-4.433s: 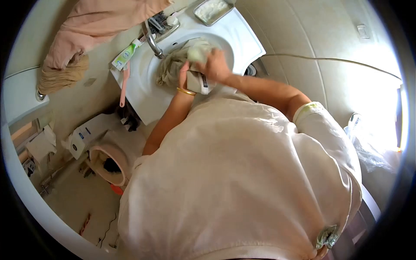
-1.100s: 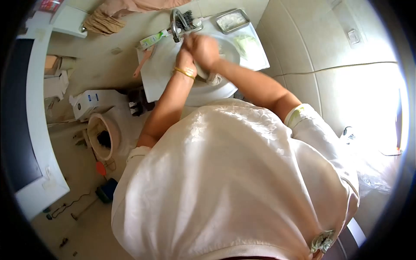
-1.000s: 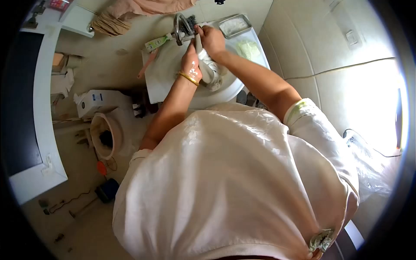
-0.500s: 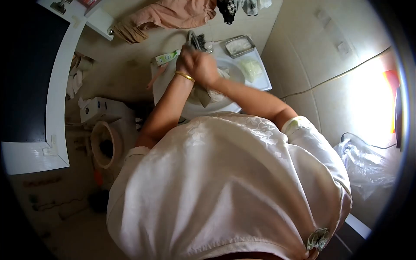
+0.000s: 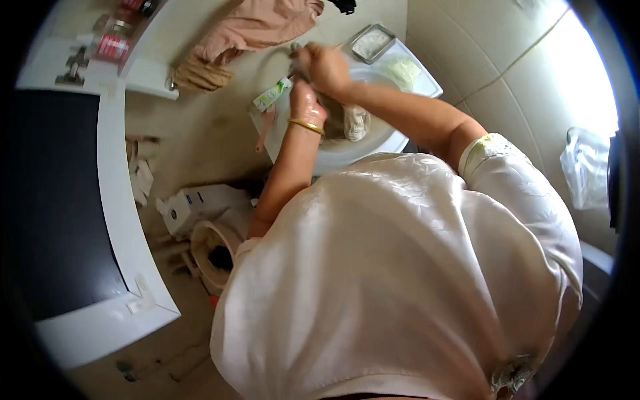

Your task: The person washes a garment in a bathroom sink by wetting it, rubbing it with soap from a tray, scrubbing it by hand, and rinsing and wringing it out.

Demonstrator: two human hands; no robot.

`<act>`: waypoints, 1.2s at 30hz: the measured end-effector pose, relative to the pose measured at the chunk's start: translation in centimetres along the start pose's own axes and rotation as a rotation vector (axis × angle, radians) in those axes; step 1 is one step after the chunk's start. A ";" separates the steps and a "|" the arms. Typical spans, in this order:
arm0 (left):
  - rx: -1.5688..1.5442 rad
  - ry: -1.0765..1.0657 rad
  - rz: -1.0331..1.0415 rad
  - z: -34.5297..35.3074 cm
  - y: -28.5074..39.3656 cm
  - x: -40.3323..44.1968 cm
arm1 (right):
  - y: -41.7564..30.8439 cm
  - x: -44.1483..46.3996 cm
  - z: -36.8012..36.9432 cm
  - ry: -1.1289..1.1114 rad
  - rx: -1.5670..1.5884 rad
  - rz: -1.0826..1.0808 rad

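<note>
Near the faucet at the back of the sink (image 5: 380,148), my right hand (image 5: 328,68) is closed and smeared by motion around the upper end of a wet grey-beige cloth (image 5: 331,115). Just below it, my left hand (image 5: 307,101), wet and with a gold bangle at the wrist, is closed on the same cloth. A whitish bunched part (image 5: 357,124) hangs or lies in the basin, right of my left hand. My hands partly hide the faucet, and the cloth between my fingers is blurred.
A pale green item (image 5: 403,72) lies on the right ledge, beside a metal tray (image 5: 372,43) of white stuff. On the left are a green-white tube (image 5: 272,95) and a pink-handled brush (image 5: 266,128). Pink cloth (image 5: 257,27) hangs behind; a white-framed dark panel (image 5: 150,293) stands left.
The pale green item that my right hand held against the cloth earlier now lies on the ledge. Both hands have moved up toward the faucet with the cloth. The camera view has turned.
</note>
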State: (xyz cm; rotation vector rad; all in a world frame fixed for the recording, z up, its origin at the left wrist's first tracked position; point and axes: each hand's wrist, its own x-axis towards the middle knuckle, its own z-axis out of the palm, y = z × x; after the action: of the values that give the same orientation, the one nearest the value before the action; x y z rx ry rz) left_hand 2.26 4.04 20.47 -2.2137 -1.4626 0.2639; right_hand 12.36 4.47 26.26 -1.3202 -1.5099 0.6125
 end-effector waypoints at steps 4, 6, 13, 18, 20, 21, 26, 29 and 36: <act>3.167 -0.394 -0.487 -1.0 1.7 0.2 | -1.2 -4.4 0.1 -0.148 -0.107 -0.257; 3.345 -0.048 1.112 -4.7 1.4 -0.7 | 1.0 -0.1 0.9 -0.010 -0.063 0.007; 3.145 0.063 -0.650 8.7 -0.4 1.3 | -2.5 -5.7 -0.3 -0.175 -0.049 -0.353; 3.426 -0.110 1.020 -4.3 2.1 -0.9 | 1.7 1.5 1.0 0.055 -0.015 0.098; 3.479 0.014 0.215 0.7 0.4 0.2 | 0.4 -0.6 1.0 0.025 -0.004 0.010; 3.219 -0.201 -0.076 2.2 1.3 0.3 | -0.7 -3.2 1.5 0.002 -0.048 -0.099; 3.362 -0.056 0.890 -2.8 1.6 -1.1 | 0.2 -1.2 1.5 0.019 -0.044 0.034; 3.277 0.001 1.009 -7.0 1.9 -1.6 | 0.0 0.4 0.2 -0.014 0.020 0.203; 3.231 0.090 0.956 -4.0 2.2 -1.5 | 0.5 -1.5 0.8 -0.029 -0.125 0.037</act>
State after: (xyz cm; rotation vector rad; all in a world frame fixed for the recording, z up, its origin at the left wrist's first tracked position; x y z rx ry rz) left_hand 5.01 0.87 22.76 0.3601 0.8504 1.1934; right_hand 11.77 3.44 25.01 -1.4427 -1.5716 0.5707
